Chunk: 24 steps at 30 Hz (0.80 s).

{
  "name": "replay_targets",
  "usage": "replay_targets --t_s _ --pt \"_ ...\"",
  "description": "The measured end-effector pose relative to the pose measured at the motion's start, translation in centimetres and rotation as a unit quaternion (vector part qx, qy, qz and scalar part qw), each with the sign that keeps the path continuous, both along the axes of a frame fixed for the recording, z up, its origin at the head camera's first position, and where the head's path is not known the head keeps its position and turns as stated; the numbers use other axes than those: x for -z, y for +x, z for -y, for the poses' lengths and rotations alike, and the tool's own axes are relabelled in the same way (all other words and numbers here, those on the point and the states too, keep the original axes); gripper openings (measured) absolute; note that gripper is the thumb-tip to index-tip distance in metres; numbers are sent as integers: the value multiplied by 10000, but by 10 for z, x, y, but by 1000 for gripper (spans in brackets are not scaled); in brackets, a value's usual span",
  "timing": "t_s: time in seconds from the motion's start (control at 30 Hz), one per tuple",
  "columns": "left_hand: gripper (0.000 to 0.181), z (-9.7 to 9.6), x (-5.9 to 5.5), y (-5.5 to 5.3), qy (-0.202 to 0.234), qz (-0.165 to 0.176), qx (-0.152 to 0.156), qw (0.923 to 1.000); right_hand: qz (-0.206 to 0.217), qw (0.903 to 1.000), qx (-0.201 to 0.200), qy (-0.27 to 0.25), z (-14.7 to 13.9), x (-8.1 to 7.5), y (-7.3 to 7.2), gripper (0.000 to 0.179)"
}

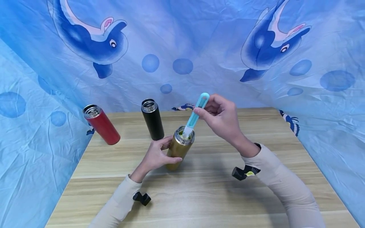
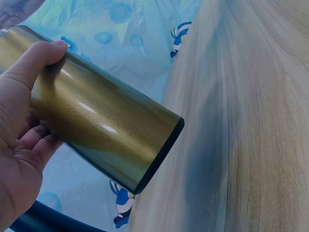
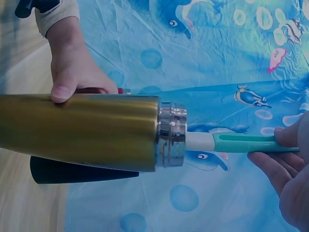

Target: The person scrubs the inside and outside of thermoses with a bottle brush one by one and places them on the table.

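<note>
My left hand grips a gold thermos flask around its side, thumb across the front. The flask has no lid on and its steel mouth tilts up and to the right. In my right hand, thumb and fingers pinch the teal handle of a bottle brush. Its white neck goes down into the mouth, where something yellow-green shows; the rest of its head is hidden inside. The right wrist view shows the gold flask and the brush handle in line.
A black flask without a lid stands behind my left hand. Further left is a red flask, also lidless. The wooden table ends against a blue curtain with dolphins, at the back and sides.
</note>
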State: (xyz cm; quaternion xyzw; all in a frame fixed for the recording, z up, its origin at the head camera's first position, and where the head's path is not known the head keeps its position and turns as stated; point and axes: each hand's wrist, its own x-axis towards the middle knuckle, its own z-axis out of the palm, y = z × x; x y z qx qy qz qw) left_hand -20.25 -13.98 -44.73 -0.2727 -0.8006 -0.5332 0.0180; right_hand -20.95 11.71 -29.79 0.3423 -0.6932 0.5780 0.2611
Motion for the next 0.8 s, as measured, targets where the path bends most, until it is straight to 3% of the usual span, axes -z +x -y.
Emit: replay_targets --t_s 0.33,0.67,0.8 --pt "75 1 6 0 23 -51 -33 10000 -125 9996 -184 -149 -6 -7 0 14" --pt "79 -2 4 0 91 -72 -329 9994 -505 9953 626 -537 -3 -2 0 15" --pt "80 -3 2 0 96 -11 -356 9993 -476 9948 729 -537 -1 3 0 16"
